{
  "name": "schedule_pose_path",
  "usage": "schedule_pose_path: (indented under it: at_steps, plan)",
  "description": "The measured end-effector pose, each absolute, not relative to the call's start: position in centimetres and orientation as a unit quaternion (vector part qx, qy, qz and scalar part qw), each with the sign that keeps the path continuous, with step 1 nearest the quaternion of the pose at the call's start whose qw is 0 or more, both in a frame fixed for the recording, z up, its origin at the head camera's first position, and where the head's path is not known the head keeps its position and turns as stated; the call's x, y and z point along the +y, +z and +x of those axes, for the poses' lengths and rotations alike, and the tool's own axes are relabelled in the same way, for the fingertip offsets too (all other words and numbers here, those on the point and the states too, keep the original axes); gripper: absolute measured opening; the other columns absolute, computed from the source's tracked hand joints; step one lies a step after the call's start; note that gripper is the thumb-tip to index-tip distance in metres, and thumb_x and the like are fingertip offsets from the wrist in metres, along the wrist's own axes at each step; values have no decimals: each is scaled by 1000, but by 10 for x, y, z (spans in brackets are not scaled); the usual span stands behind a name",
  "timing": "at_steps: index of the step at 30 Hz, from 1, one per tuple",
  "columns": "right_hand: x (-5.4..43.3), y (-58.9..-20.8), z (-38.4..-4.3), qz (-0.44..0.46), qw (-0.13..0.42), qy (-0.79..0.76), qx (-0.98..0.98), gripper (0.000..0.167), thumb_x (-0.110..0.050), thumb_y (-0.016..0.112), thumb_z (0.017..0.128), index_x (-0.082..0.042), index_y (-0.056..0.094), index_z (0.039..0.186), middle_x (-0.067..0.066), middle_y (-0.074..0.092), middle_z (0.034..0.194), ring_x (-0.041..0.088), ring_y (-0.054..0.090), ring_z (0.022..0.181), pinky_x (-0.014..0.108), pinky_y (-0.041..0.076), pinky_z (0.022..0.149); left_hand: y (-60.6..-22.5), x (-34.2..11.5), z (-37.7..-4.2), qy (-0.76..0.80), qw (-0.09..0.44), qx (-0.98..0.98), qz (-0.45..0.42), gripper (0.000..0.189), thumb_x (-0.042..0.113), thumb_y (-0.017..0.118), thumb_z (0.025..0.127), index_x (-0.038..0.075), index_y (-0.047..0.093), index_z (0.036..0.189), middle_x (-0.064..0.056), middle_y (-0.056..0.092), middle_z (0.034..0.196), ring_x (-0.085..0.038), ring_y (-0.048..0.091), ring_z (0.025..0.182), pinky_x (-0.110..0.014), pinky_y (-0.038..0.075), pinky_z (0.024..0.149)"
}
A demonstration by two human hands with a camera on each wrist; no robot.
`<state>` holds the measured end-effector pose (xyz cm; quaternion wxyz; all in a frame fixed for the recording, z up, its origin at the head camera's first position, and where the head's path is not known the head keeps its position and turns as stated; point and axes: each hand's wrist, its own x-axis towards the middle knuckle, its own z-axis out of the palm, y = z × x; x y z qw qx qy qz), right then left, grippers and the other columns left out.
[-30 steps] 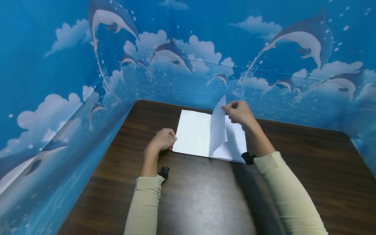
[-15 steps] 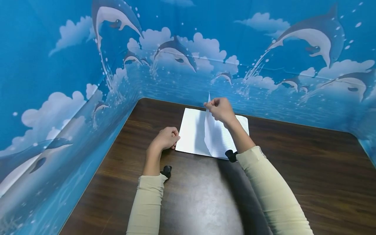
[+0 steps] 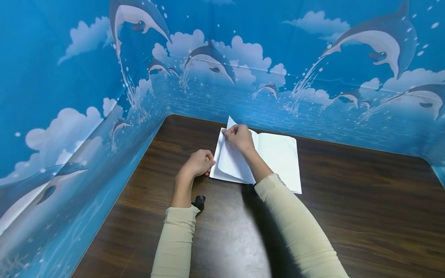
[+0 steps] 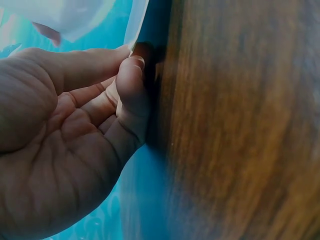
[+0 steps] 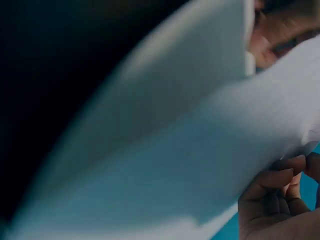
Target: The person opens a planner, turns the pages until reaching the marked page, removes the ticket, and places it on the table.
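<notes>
An open notebook [image 3: 279, 158] with lined pages lies near the table's far edge. My right hand [image 3: 240, 138] pinches the upper edge of a single page [image 3: 232, 164], which slants over the notebook's left side. In the right wrist view the thumb and fingertips of the right hand [image 5: 280, 195] meet at the sheet's edge, and the pale page [image 5: 165, 165] fills much of the picture. My left hand [image 3: 199, 163] is at the notebook's left edge. The left wrist view shows the left hand [image 4: 75, 115] gripping that edge [image 4: 137, 30] between thumb and curled forefinger, close to the wood.
The dark wooden table [image 3: 347, 216] has rounded far corners. A blue backdrop [image 3: 222, 96] printed with dolphins and clouds rises behind it and along its left side. Small black devices sit at both wrists, the left wrist device [image 3: 199, 202] showing more fully.
My right hand has moved left across the notebook, carrying the page over from the right side to the left. The lined right page is now uncovered. The left hand stays at the left edge.
</notes>
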<state>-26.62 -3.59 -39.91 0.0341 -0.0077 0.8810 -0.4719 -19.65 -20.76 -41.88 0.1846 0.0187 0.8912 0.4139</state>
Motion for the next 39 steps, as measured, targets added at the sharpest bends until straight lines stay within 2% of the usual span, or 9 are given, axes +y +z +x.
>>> schedule_pose_path:
  at_steps: [8,13,17,20,25,27,30,34,39]
  plan:
    - [-53,-431,-261,42,35,-436,898,30,-36,73,102,-9,77,88,-2,65,72,16,58,69,29,41,60,-419,-204,-196,444,193,875,4,16,8,55,111,-2,63,102,-2,58,66,-10,57,56,-22,45,56]
    - [-59,-433,-260,61,50,-411,908,32,-39,75,101,-12,76,84,1,71,80,17,59,70,33,43,61,-416,-204,-196,445,192,875,-1,31,22,53,114,-1,66,99,-1,56,63,-12,54,55,-26,44,59]
    - [-62,-428,-260,63,65,-389,917,34,-41,76,100,-13,75,82,4,76,87,19,60,74,38,47,66,-415,-206,-196,427,187,885,2,36,32,59,112,1,66,96,0,54,58,-13,51,54,-29,41,61]
    - [-63,-426,-260,59,77,-372,923,33,-41,76,101,-14,76,82,3,76,87,19,61,75,39,49,67,-414,-205,-197,416,191,889,-6,27,27,67,108,3,65,96,1,54,59,-13,51,56,-29,41,62]
    - [-60,-425,-262,35,110,-368,923,27,-37,79,99,-15,79,84,0,70,68,16,59,67,32,44,59,-412,-201,-196,399,188,897,-28,17,15,73,102,2,64,95,0,59,70,-15,53,71,-29,43,64]
    - [-55,-425,-263,21,119,-373,920,21,-32,81,98,-14,80,88,0,70,67,15,59,66,30,42,59,-413,-199,-196,393,182,900,-36,16,14,74,101,1,66,96,-1,61,73,-16,54,73,-28,44,64]
    - [-44,-424,-266,0,118,-368,922,12,-24,83,96,-12,80,98,1,72,84,16,60,75,30,45,66,-413,-198,-195,392,176,902,-49,15,13,75,100,1,67,99,-1,62,74,-15,55,69,-28,44,63]
    - [-17,-422,-269,-13,104,-341,934,20,-19,84,94,-11,78,112,8,73,113,23,64,96,38,52,85,-412,-195,-194,394,179,899,-62,16,15,76,101,1,68,100,-2,60,71,-15,54,65,-29,45,61]
    - [21,-419,-272,-33,97,-312,944,29,-15,83,94,-8,76,121,15,72,127,33,67,114,50,54,98,-410,-195,-192,392,188,898,-74,17,17,75,102,3,67,102,-2,59,67,-16,54,65,-32,45,64]
